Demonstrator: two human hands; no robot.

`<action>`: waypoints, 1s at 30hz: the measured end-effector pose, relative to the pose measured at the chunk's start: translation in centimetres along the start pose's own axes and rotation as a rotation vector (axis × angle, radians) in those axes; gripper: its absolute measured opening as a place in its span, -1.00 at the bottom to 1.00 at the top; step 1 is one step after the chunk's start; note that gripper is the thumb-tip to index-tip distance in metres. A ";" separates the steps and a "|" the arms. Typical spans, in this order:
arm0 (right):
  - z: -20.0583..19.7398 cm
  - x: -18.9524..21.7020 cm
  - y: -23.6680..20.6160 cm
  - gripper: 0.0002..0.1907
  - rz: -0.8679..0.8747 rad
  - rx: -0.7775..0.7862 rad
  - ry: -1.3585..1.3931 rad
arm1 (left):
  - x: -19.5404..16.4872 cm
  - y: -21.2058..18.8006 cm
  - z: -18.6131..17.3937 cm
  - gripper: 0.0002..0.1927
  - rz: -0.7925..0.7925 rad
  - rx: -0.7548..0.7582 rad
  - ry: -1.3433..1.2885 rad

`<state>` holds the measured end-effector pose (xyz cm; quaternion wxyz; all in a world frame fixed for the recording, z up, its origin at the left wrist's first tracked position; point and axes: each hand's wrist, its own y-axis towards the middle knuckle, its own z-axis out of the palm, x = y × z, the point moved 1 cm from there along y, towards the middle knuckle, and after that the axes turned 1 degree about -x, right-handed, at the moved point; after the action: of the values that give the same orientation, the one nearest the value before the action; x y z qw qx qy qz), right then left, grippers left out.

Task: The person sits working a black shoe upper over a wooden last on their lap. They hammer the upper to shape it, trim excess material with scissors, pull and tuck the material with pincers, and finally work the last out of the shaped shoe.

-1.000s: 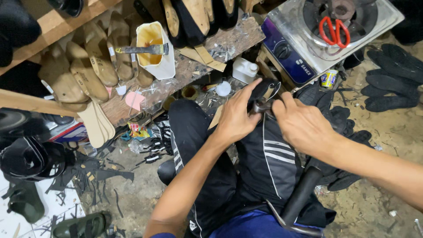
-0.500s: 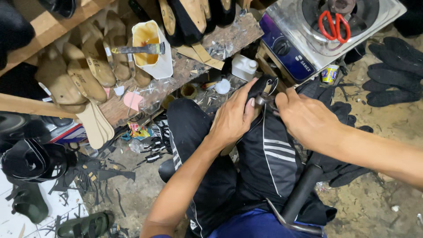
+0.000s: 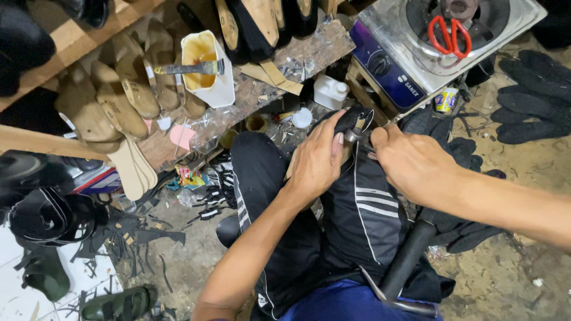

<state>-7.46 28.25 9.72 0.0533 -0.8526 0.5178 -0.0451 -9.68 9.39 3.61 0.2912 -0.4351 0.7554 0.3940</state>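
Black shoe piece [image 3: 351, 122] — small, glossy, curved — grasped by both hands, left [image 3: 315, 163], right [image 3: 416, 163].

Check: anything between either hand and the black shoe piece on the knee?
Nothing visible. The left hand already grips the black shoe piece from the side, and the right hand presses a small metal tool against it. Both are in contact, with no gap.

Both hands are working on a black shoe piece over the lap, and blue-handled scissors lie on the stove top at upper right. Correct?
Not quite: the scissors on the stove have red handles, not blue, as the head view shows. The left hand and right hand do hold the black shoe piece over the lap.
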 end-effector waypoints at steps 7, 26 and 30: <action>1.0 1.1 -0.4 -0.77 -0.072 -0.187 -0.094 | -0.1 0.3 -0.8 -0.62 -0.018 0.026 -0.090; 0.4 -1.6 -0.9 -0.76 0.000 -0.094 0.127 | -1.4 0.8 0.1 -0.66 -0.003 0.031 0.018; 1.7 -0.3 -0.7 -0.76 0.044 -0.181 0.253 | -0.8 0.9 -0.4 -0.69 0.018 0.020 -0.118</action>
<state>-6.77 28.90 8.17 -0.0884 -0.8300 0.5408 -0.1042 -10.17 9.69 4.80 0.3362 -0.4015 0.7445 0.4141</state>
